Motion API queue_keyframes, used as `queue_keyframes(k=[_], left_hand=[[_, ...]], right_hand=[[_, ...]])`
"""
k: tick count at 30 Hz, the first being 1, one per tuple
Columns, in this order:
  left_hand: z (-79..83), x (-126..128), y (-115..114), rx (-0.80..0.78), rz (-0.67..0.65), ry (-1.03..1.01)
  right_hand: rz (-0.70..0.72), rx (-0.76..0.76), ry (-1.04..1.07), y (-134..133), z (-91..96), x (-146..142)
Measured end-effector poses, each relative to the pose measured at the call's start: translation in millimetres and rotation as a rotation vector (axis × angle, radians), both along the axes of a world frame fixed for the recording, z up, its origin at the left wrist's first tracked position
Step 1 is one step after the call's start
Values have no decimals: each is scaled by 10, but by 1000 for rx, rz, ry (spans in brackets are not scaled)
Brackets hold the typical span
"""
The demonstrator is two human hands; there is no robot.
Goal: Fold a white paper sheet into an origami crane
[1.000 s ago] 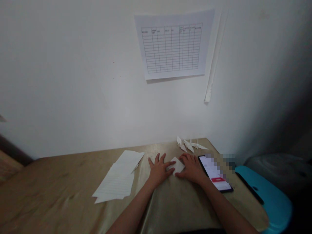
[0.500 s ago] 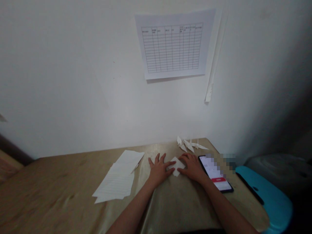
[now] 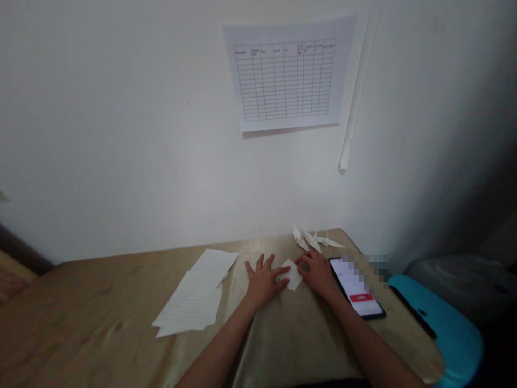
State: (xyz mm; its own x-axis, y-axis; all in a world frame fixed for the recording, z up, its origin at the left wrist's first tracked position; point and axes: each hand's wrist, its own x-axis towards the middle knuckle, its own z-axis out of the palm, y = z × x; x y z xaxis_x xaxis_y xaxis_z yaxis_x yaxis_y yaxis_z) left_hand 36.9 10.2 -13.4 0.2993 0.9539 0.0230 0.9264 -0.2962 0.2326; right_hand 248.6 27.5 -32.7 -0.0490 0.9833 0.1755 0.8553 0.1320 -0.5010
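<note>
The paper [image 3: 293,278], a small folded piece, lay flat on the table [image 3: 100,307] to the left of the phone [image 3: 369,309]. The left hand [image 3: 264,280], on the side of the paper away from the phone, had its fingers spread. Its thumb and forefinger stood apart and rested over the paper, pressing rather than gripping, probably so that the piece would not slide. The right hand [image 3: 317,271] sat between paper and phone, its thumb and forefinger close together at the paper's edge; whether they were clamped on it was too small to tell. Taken together, one hand seemed to steady the piece while the other minded its edge.

Several birds [image 3: 313,241] of folded white paper lay past the phone's far end, a little to its left, likely there to be out of the way of both arms. The overlapping sheets [image 3: 197,291] lay well left of the phone, perhaps so as to leave room for the hands. The phone itself lay face up, screen lit, presumably to be easily seen.
</note>
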Motion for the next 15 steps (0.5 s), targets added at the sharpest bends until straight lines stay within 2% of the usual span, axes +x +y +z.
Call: queue_keyframes(k=[15], left_hand=[[33, -11, -10, -26, -9, -1]], right_hand=[[-56, 52, -64, 23, 16, -85]])
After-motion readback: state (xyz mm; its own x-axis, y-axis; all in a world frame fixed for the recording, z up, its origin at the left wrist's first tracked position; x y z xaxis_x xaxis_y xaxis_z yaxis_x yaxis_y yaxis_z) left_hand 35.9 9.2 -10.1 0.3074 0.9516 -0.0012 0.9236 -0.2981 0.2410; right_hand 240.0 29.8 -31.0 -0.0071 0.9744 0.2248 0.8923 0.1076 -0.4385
